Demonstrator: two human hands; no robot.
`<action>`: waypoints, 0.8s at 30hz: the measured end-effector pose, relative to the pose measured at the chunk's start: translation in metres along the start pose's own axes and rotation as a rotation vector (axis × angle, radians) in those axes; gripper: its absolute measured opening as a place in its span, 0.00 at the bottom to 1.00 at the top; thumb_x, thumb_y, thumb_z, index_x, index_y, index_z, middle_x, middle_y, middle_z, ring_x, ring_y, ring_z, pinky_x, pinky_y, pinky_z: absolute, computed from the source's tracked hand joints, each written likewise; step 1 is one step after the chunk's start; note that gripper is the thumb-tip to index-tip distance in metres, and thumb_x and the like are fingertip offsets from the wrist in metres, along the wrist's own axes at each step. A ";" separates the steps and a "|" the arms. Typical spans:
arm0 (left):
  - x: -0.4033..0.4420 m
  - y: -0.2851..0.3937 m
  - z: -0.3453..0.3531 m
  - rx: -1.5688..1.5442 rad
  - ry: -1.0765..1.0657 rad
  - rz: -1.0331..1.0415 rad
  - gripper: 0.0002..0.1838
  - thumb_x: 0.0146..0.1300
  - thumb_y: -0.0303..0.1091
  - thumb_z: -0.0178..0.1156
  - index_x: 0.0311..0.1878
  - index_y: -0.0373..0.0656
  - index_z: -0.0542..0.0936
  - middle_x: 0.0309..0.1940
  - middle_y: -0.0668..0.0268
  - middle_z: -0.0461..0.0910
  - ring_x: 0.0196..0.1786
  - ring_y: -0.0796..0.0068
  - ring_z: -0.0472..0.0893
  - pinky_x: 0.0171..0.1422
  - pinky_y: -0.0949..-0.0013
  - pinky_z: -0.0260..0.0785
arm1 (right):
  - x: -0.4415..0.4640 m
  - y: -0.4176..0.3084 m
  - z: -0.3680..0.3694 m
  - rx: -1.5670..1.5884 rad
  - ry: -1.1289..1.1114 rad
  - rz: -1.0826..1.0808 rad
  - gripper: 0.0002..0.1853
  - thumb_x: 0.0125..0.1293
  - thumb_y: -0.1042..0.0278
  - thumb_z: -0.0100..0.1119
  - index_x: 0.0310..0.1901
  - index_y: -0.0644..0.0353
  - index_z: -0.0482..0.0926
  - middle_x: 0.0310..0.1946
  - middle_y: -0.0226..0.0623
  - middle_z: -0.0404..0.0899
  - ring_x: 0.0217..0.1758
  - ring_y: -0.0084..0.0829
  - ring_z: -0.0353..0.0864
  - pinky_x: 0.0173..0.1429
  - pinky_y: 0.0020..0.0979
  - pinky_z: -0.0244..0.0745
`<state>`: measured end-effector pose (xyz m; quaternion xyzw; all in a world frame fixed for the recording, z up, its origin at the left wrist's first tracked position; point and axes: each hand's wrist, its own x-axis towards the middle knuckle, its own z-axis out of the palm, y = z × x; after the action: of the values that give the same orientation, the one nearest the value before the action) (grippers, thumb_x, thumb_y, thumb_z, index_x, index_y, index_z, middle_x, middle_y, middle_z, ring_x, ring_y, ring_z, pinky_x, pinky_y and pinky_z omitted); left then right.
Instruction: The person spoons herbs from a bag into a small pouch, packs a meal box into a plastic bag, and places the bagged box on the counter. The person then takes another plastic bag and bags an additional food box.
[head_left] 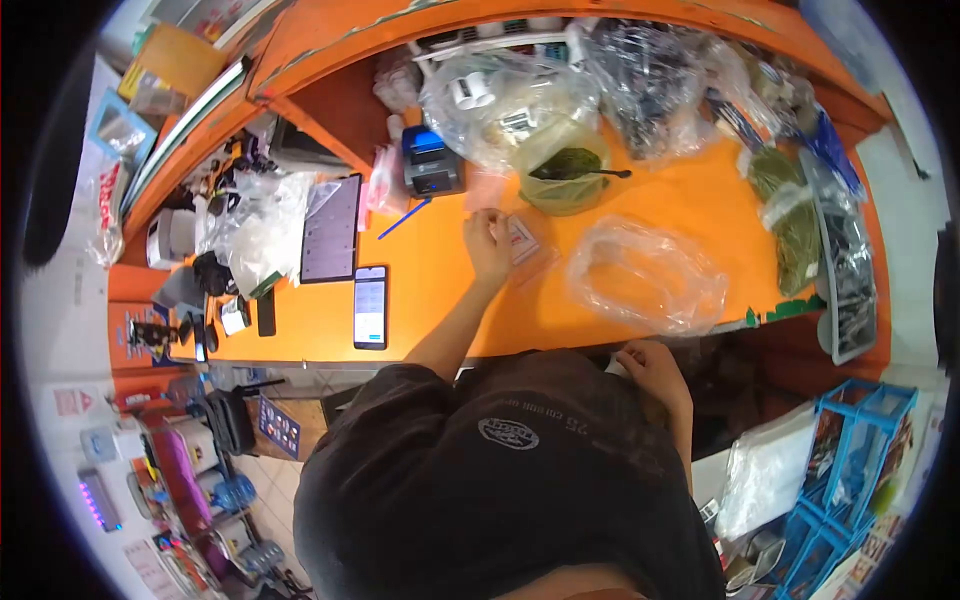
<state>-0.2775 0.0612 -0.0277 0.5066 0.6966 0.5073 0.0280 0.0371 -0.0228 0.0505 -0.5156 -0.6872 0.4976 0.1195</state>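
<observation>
My left hand (487, 246) is on the orange table with its fingers curled together at the left edge of a small clear plastic bag (524, 243). A white label with red marks shows in that bag. My right hand (650, 368) is low in front of the table edge, close to my body. Its fingers are curled, and a small white thing (616, 366) shows at the fingertips, too little of it to name. Behind the small bag stands an open yellowish plastic bag (560, 192) of dark green contents, a dark spoon-like handle (612, 174) sticking out.
A large crumpled clear bag (648, 277) lies right of my left hand. Leftward are a phone (370, 308), a tablet (331, 230), a blue stick (404, 219) and a small black-and-blue printer (432, 165). Green-filled bags (790, 225) and a grey tray (842, 270) line the right side.
</observation>
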 end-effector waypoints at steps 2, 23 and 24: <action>0.026 -0.038 0.006 0.025 0.095 0.074 0.05 0.56 0.28 0.58 0.34 0.37 0.76 0.30 0.56 0.75 0.39 0.57 0.72 0.42 0.57 0.64 | 0.018 -0.017 0.004 -0.009 -0.040 -0.088 0.12 0.58 0.64 0.58 0.29 0.67 0.78 0.21 0.46 0.76 0.25 0.38 0.76 0.33 0.35 0.69; 0.017 0.014 -0.078 -0.188 -0.277 0.732 0.12 0.45 0.21 0.64 0.36 0.39 0.79 0.39 0.63 0.79 0.44 0.63 0.77 0.48 0.64 0.69 | 0.135 -0.091 0.069 0.520 0.162 -0.182 0.07 0.61 0.70 0.58 0.37 0.63 0.77 0.24 0.29 0.76 0.26 0.17 0.73 0.30 0.20 0.67; 0.017 0.016 -0.076 -0.188 -0.290 0.739 0.12 0.45 0.21 0.64 0.36 0.39 0.79 0.39 0.63 0.79 0.44 0.63 0.77 0.47 0.64 0.69 | 0.135 -0.091 0.068 0.544 0.188 -0.197 0.06 0.61 0.70 0.58 0.36 0.63 0.77 0.24 0.29 0.76 0.26 0.17 0.73 0.29 0.20 0.67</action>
<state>-0.3173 0.0212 0.0288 0.7842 0.4072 0.4681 -0.0121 -0.1217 0.0533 0.0441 -0.4396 -0.5613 0.5993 0.3640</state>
